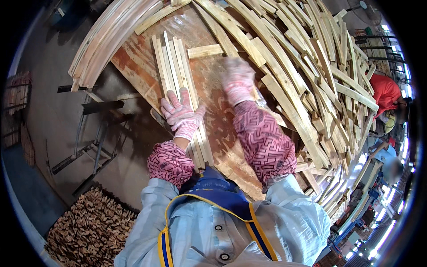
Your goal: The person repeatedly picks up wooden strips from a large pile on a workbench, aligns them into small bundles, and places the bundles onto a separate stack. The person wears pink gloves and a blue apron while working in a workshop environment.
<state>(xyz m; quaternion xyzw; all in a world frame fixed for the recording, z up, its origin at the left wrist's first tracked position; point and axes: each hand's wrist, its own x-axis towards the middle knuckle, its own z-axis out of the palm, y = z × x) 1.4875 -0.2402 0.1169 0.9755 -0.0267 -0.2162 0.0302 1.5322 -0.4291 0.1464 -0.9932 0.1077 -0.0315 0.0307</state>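
Observation:
My left hand (182,112), in a pink-and-white glove, lies flat with fingers spread on a row of narrow wooden strips (175,62). The strips lie side by side, running away from me across the worn reddish-brown board of the worktable (213,107). My right hand (238,80), gloved alike, is over the table to the right of the strips, near the big heap of wooden slats (284,66). Motion smears it, so its fingers and anything in them cannot be made out. A short wooden piece (205,51) lies crosswise between the strips and the heap.
A stack of long planks (111,35) sits at the far left on a metal stand (95,151). Below it on the floor is a pile of short wood pieces (91,227). At the right edge are a person in red (386,95) and another in light blue (386,155).

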